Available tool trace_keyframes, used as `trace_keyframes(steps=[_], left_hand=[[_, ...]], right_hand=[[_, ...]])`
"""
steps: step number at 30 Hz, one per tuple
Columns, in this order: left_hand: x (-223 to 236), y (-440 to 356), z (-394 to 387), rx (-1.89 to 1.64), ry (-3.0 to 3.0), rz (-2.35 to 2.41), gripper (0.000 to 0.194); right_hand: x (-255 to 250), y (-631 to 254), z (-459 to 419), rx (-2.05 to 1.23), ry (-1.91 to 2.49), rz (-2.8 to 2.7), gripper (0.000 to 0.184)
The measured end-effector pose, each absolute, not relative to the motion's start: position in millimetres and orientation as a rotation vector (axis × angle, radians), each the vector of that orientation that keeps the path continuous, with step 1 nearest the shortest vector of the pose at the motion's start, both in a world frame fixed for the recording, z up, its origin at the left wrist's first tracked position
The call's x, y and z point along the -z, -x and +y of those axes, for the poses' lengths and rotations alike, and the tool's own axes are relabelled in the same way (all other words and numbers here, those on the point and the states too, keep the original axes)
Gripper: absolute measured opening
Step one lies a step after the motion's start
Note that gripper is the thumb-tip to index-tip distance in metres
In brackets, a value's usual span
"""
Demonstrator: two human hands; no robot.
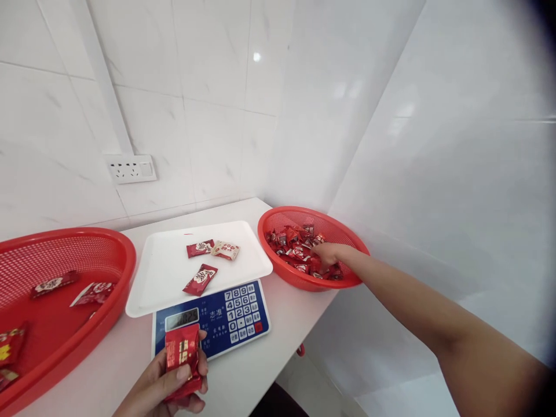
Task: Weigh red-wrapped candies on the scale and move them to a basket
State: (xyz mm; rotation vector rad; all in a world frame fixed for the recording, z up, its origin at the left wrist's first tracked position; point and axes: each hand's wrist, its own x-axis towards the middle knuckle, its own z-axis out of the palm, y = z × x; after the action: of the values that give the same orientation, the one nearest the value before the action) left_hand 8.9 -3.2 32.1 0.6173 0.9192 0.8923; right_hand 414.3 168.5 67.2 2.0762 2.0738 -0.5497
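Note:
My left hand (167, 385) is closed on a red snack packet (183, 353), thumb across its front, held over the near edge of the digital scale (212, 318). At least one more red wrapper seems to be under it. On the scale's white tray (152, 269) lie two dark red packets, one packet (200, 248) touching a cream packet (226, 250), the other packet (200, 280) nearer to me. My right hand (328, 255) reaches into the right red basket (313, 284), its fingers down among small red packets (299, 252). Its fingertips are hidden there.
A larger red basket (125, 272) with several packets stands at the left, cut off by the view. The white table (243, 376) carries everything. Tiled wall (217, 116) with a power socket (130, 169) rises behind, and a pale wall (434, 202) stands at the right.

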Motion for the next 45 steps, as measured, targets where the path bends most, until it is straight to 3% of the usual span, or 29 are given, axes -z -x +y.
trace_keyframes(steps=[2,5,8,11,14,20,23,27,34,37,40,45], left_hand=[[-33.8,-9.0,-4.3,-0.903,-0.625,0.914,0.078],[-36.0,-8.0,-6.3,-0.914,-0.644,0.893,0.065],[-33.8,-5.4,-5.2,-0.914,-0.669,0.824,0.049],[-26.9,-1.9,-1.7,-0.921,-0.671,0.774,0.041],[-21.1,-0.2,0.5,-0.938,-0.682,0.783,0.042],[-21.7,-1.3,-1.9,-0.916,-0.713,0.773,0.042],[-21.7,-1.8,-3.5,-0.859,-0.749,0.729,0.044],[-17.0,-3.9,-4.6,-0.723,-0.808,0.662,0.046],[-13.6,-6.1,-7.0,-0.543,-0.886,0.657,0.047],[-17.3,-7.3,-8.1,-0.397,-0.93,0.644,0.046],[-18.3,-11.4,-8.5,-0.319,-0.95,0.647,0.043],[-15.4,-21.2,-9.8,-0.512,-0.97,0.74,0.038]], right_hand=[[-77.1,-417.3,170.5,0.482,-2.096,2.081,0.03],[-102.1,-415.0,175.8,0.363,-2.128,2.195,0.017],[-130.2,-391.8,178.1,0.367,-2.162,2.411,0.022],[-152.2,-345.5,169.1,0.766,-2.223,2.7,0.024],[-159.4,-289.4,154.8,0.979,-1.987,2.864,0.022],[-138.9,-219.6,144.0,1.064,-1.665,3.069,0.033],[-131.6,-219.9,137.2,0.897,-1.591,3.07,0.037],[-134.5,-245.7,122.9,0.625,-1.699,2.935,0.036],[-138.8,-287.8,90.5,0.635,-1.909,2.769,0.035],[-126.5,-286.8,64.0,0.738,-1.826,2.84,0.037],[-107.9,-270.6,33.5,1.04,-1.618,2.864,0.034],[-77.7,-227.2,6.7,1.315,-1.43,2.776,0.022]])
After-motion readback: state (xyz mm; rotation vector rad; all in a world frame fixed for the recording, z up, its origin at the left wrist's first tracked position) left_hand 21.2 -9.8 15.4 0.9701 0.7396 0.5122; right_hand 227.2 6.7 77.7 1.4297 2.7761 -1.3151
